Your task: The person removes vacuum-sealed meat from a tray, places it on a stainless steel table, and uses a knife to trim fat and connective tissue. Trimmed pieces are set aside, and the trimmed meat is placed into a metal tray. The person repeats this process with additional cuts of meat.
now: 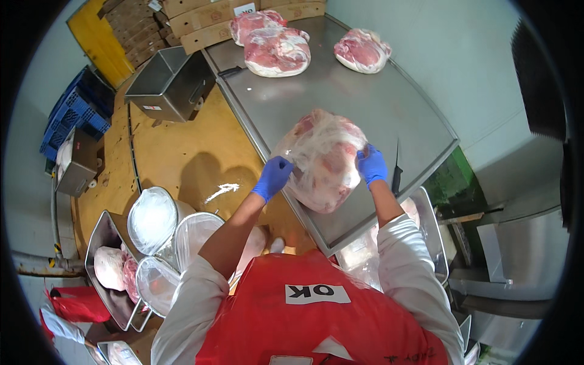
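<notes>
A large piece of raw meat (331, 182), wrapped in clear plastic film (316, 143), lies on the steel table (413, 121) in front of me. My left hand (274, 177), in a blue glove, is closed at the near left side of the wrapped piece, pinching the film. On the opposite side my right hand (371, 165), gloved the same way, has its fingers closed on the film at the edge of the meat. Just right of that hand lies a knife (397, 173) with a black handle, its blade pointing away from me.
Several unwrapped meat pieces (277, 52) rest at the table's far end, near another knife (231, 72). Cardboard boxes (213, 30) are stacked behind. Steel bins (164, 85) and film-lined buckets (152, 222) stand on the left floor. Another person's red garment (79, 304) shows at lower left.
</notes>
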